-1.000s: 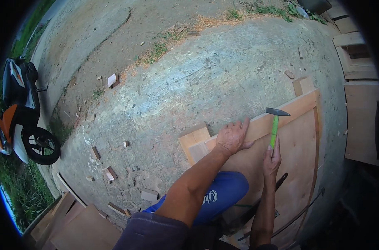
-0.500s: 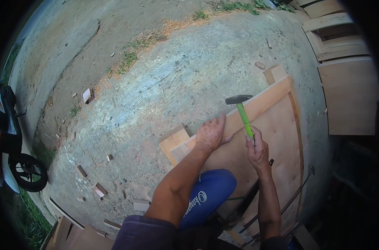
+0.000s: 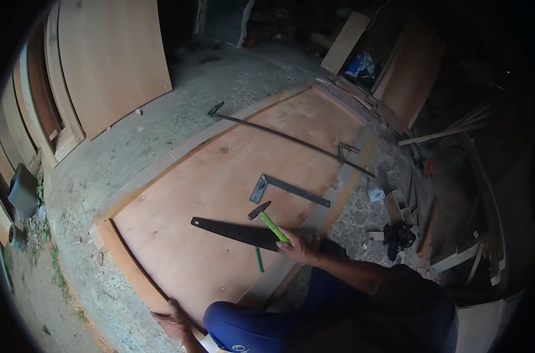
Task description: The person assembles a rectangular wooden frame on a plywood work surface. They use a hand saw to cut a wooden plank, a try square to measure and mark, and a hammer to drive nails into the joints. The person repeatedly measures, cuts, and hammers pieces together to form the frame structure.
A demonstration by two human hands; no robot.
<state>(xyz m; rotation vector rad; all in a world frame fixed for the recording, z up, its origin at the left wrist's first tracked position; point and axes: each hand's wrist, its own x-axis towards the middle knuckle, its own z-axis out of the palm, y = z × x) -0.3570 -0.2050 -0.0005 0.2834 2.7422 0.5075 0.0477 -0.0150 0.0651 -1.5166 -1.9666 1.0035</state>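
Note:
My right hand (image 3: 301, 246) is closed around the green handle of a hammer (image 3: 270, 222), its dark head raised over a large plywood panel (image 3: 191, 194). Below the hammer, a handsaw (image 3: 232, 232) with a dark blade lies on the panel, its far end partly hidden by my hand. My left hand (image 3: 174, 322) spans the light wooden strip (image 3: 135, 267) along the panel's near-left edge, thumb on the inner side and fingers over the outer side. Also on the panel are a try square (image 3: 266, 187), a long bar clamp (image 3: 279, 134) and a thin green stick, perhaps a pencil (image 3: 259, 259).
Frames and boards (image 3: 111, 65) lean at the upper left, beside a grey container (image 3: 24, 191). Beyond the panel's right edge are wood offcuts (image 3: 397, 206) and a black plastic bag (image 3: 398, 238). More boards (image 3: 411, 70) stand in the dark upper right.
The view has swung right, from the outdoor ground and motorcycle to the whole panel and the dark interior. The hammer stays in my right hand; my left hand remains on the strip.

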